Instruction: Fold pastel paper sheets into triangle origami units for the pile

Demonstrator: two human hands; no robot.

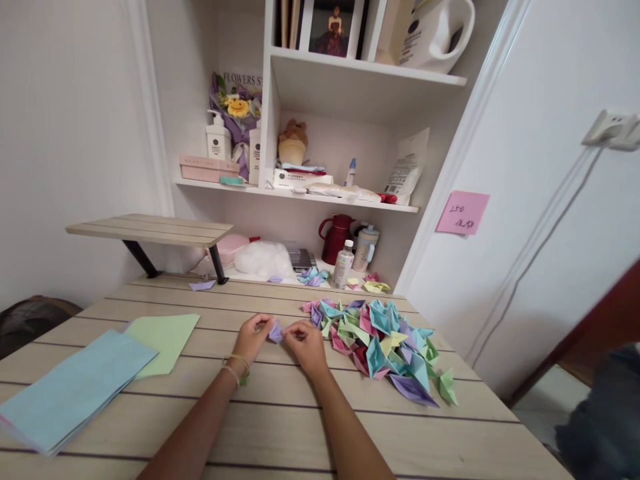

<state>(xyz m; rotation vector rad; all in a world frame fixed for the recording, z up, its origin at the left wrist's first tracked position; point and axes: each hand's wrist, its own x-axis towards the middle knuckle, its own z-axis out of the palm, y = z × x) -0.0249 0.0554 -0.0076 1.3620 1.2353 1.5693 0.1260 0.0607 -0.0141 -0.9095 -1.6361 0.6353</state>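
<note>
A small folded piece of purple paper [275, 331] sits between both my hands over the wooden table [280, 427]. My left hand [251, 340] pinches its left side, with a bracelet on the wrist. My right hand [306, 341] pinches its right side with closed fingers. Just right of my right hand lies a pile of several folded paper boats [383, 343] in pink, blue, green, yellow and purple.
A stack of blue paper sheets [70, 390] and a green sheet [163, 340] lie at the table's left. A small raised wooden shelf [150, 230] stands at the back left. Bottles, a red jug [336, 239] and clutter fill the shelves behind. A pink sticky note [462, 213] hangs on the right wall.
</note>
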